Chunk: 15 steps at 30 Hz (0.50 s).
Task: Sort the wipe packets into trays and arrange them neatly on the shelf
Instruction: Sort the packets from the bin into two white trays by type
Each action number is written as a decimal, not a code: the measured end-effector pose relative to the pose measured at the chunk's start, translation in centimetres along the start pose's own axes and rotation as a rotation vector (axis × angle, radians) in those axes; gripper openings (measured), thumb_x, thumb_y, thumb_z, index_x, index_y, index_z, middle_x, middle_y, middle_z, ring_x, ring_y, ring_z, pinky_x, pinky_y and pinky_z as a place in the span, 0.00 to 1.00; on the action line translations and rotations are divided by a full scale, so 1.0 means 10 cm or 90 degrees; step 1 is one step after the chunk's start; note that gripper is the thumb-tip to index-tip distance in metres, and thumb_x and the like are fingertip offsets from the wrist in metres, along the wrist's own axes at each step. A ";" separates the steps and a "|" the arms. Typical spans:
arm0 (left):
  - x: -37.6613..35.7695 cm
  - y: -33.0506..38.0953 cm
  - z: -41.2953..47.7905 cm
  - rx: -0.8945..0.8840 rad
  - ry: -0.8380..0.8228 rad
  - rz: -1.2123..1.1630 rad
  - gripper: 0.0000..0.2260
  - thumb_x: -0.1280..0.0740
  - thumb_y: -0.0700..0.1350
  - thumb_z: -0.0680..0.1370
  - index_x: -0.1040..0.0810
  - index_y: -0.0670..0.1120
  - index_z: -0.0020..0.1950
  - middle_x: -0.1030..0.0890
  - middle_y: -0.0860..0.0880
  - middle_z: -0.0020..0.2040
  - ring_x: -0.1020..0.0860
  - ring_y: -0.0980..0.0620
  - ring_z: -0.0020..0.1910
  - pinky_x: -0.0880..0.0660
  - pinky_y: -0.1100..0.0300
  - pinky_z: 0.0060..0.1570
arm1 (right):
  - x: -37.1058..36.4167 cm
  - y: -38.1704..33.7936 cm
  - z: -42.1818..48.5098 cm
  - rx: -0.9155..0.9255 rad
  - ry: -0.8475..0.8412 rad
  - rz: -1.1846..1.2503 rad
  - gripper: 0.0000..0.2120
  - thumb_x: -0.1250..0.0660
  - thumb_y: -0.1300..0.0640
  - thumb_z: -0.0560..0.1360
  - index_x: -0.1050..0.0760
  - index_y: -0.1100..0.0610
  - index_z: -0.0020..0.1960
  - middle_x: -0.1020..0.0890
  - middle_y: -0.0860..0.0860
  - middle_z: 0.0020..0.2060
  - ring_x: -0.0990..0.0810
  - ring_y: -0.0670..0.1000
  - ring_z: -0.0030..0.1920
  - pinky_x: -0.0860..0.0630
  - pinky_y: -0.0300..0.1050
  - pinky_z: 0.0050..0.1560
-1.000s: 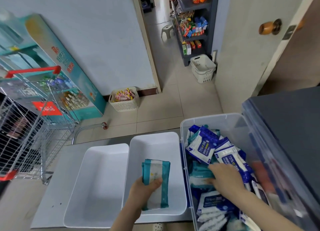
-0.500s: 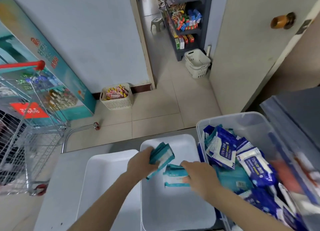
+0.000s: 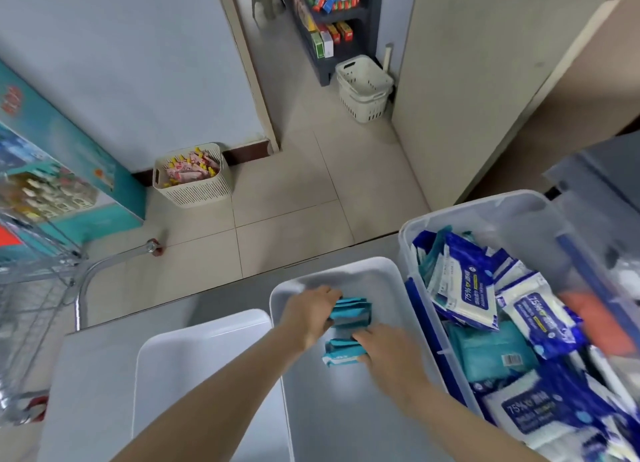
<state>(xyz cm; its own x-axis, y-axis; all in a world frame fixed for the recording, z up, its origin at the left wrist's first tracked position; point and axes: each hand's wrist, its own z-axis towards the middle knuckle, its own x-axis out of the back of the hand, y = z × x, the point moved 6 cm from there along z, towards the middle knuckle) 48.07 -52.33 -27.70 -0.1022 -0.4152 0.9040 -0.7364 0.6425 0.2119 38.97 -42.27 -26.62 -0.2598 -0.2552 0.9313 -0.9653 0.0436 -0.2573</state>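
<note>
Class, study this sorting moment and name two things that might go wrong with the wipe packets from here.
The teal packets seem to stand on edge in the right tray, held by the left hand and right hand; once released, they may topple. The clear bin mixes teal and blue packets, inviting a wrong pick.

Teal wipe packets, white trays, blue-and-white packets, clear bin, cream basket

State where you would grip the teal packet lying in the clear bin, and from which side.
Probably from above, with fingers pinching the bare middle of the teal packet. It lies flat and face up. Blue-and-white packets overlap its far edge, and the wall of the clear bin hems in its left side.
</note>
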 end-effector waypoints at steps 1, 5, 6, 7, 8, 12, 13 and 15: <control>-0.01 -0.03 0.02 0.002 0.009 0.020 0.17 0.36 0.47 0.78 0.32 0.49 0.67 0.25 0.49 0.62 0.24 0.47 0.57 0.25 0.54 0.51 | -0.03 0.01 0.03 -0.005 0.013 -0.019 0.20 0.18 0.53 0.47 0.23 0.47 0.35 0.22 0.45 0.27 0.23 0.47 0.26 0.31 0.40 0.25; 0.06 -0.12 0.05 0.014 0.067 0.119 0.18 0.39 0.44 0.79 0.34 0.47 0.68 0.25 0.48 0.63 0.24 0.46 0.60 0.28 0.54 0.56 | -0.09 -0.02 0.12 -0.014 0.029 0.000 0.24 0.18 0.52 0.41 0.22 0.46 0.35 0.23 0.44 0.24 0.25 0.45 0.24 0.32 0.37 0.24; 0.08 -0.15 0.04 0.017 0.068 0.135 0.17 0.39 0.44 0.79 0.33 0.48 0.67 0.24 0.49 0.62 0.24 0.46 0.59 0.27 0.54 0.56 | -0.08 -0.05 0.15 -0.014 0.033 0.004 0.23 0.18 0.52 0.42 0.21 0.46 0.35 0.23 0.44 0.24 0.25 0.45 0.24 0.33 0.37 0.24; 0.09 -0.17 0.02 0.016 0.062 0.141 0.16 0.37 0.44 0.77 0.31 0.48 0.65 0.23 0.50 0.60 0.22 0.46 0.56 0.26 0.54 0.54 | -0.07 -0.09 0.18 -0.007 0.042 0.010 0.22 0.18 0.51 0.42 0.21 0.47 0.34 0.23 0.45 0.24 0.25 0.45 0.24 0.33 0.36 0.24; 0.11 -0.20 0.01 0.020 0.041 0.138 0.15 0.33 0.45 0.75 0.28 0.49 0.61 0.21 0.51 0.55 0.21 0.48 0.52 0.25 0.57 0.50 | -0.05 -0.13 0.23 0.003 0.052 0.020 0.21 0.18 0.50 0.44 0.21 0.47 0.34 0.23 0.45 0.24 0.25 0.45 0.24 0.33 0.36 0.24; 0.20 -0.24 -0.11 0.023 0.039 0.093 0.15 0.23 0.46 0.59 0.22 0.50 0.43 0.21 0.53 0.39 0.21 0.51 0.37 0.32 0.64 0.30 | -0.07 -0.31 0.43 0.053 0.076 0.036 0.20 0.19 0.51 0.45 0.20 0.47 0.35 0.20 0.46 0.28 0.23 0.47 0.27 0.31 0.35 0.24; 0.24 -0.23 -0.17 0.032 0.044 0.070 0.13 0.27 0.44 0.64 0.23 0.48 0.47 0.21 0.51 0.44 0.21 0.49 0.43 0.34 0.62 0.33 | -0.09 -0.36 0.49 0.057 0.079 0.031 0.20 0.19 0.51 0.44 0.20 0.47 0.35 0.21 0.46 0.28 0.23 0.47 0.27 0.32 0.35 0.24; 0.26 -0.25 -0.21 0.035 0.074 0.063 0.11 0.36 0.40 0.73 0.25 0.46 0.55 0.23 0.49 0.53 0.25 0.46 0.54 0.35 0.59 0.39 | -0.09 -0.43 0.60 0.044 0.090 0.039 0.22 0.19 0.54 0.43 0.20 0.47 0.36 0.21 0.45 0.28 0.23 0.47 0.27 0.32 0.36 0.23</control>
<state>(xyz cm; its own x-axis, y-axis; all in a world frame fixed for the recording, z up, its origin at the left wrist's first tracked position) 51.02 -53.64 -25.07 -0.1001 -0.2715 0.9572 -0.7625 0.6390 0.1015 43.50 -48.03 -27.87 -0.3239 -0.1151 0.9391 -0.9448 -0.0123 -0.3274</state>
